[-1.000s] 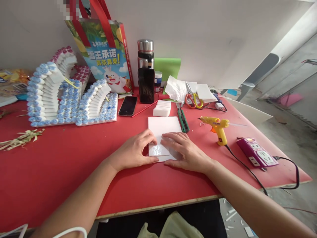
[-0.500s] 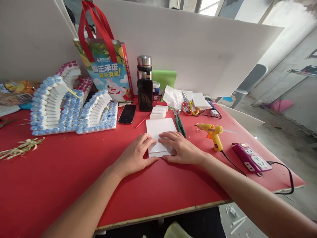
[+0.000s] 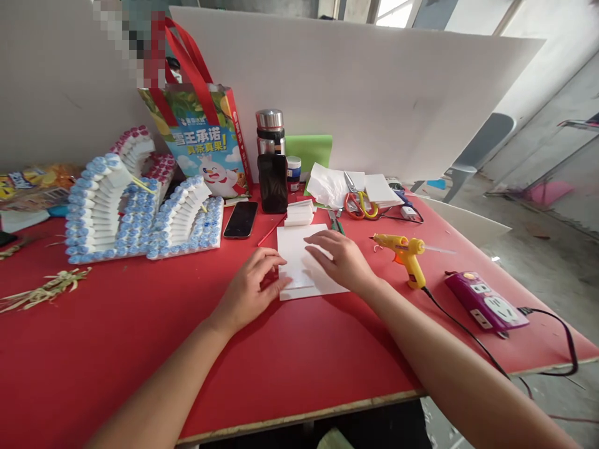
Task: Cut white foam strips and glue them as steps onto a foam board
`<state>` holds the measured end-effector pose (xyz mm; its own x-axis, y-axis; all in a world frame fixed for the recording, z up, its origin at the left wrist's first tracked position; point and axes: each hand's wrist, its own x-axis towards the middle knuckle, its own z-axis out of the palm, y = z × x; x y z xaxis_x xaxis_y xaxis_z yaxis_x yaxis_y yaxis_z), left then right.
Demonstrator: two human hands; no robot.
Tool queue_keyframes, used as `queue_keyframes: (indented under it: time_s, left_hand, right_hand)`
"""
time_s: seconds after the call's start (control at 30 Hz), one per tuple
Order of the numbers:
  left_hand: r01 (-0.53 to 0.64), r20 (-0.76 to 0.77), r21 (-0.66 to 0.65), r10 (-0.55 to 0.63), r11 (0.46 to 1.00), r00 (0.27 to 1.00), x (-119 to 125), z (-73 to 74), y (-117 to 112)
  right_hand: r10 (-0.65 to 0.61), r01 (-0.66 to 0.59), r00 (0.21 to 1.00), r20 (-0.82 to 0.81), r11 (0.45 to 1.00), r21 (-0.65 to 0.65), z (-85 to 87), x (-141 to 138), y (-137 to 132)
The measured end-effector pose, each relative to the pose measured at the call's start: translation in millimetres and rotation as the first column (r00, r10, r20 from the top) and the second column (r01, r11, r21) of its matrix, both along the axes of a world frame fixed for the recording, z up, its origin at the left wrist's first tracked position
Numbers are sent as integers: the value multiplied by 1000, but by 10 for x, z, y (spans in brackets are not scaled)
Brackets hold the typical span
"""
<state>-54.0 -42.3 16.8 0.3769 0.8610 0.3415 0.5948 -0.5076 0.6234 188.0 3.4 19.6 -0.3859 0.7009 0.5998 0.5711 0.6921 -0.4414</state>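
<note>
A white sheet [image 3: 299, 244] lies flat on the red tabletop, with a smaller white piece on top whose lower edge shows near the front. My left hand [image 3: 253, 287] is at the sheet's left edge, fingers curved and apart from the thumb, thumb tip over the lower piece. Over the sheet's right part hovers my right hand [image 3: 344, 259], fingers stretched and thumb apart; whether it touches the paper I cannot tell. Neither hand grips anything. Small folded white paper pieces [image 3: 299, 213] are just behind the sheet. A green utility knife [image 3: 337, 223] is partly hidden by my right hand.
To the right are a yellow glue gun [image 3: 403, 252] and a purple power strip [image 3: 489, 302]. Behind are scissors [image 3: 358, 202], a propped black phone [image 3: 273, 184], a flat phone [image 3: 241, 219], and a thermos [image 3: 270, 128]. Blue-and-white paper structures [image 3: 110, 209] and a bag [image 3: 201, 140] stand left.
My right hand has lifted from the paper and shifted slightly up and right, uncovering more of the sheet. My left hand has eased back toward the left edge. The view has shifted slightly.
</note>
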Motion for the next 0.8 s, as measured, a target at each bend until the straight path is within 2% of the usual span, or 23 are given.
queue_keyframes:
  time_s: [0.1,0.2,0.3,0.37,0.47,0.57,0.8]
  left_hand:
    - [-117,38,51,115,992,993,-28,77,63]
    - [-202,-2,104,203,974,979,-31,182,200]
    - [-213,-34,74,216,974,976,23,273,435]
    - [-266,-18,55,268,962,963,92,297,639]
    - [-358,-11,160,365,920,931,212,260,954]
    - [-258,-83,266,288,929,954,297,165,1182]
    - [-197,-153,290,248,937,956,299,-57,1325]
  right_hand:
    - [-102,99,989,-105,994,-36,-32,101,40]
    - [-207,197,973,-105,975,-98,-20,180,54]
    - [-250,233,964,-96,960,-158,-2,214,40]
    - [-257,236,962,-96,953,-188,11,221,18]
    - [-266,244,959,-95,949,-198,35,225,-16]
    - [-263,241,961,-86,948,-206,57,231,-35]
    - [-265,247,961,-75,949,-197,59,225,-14]
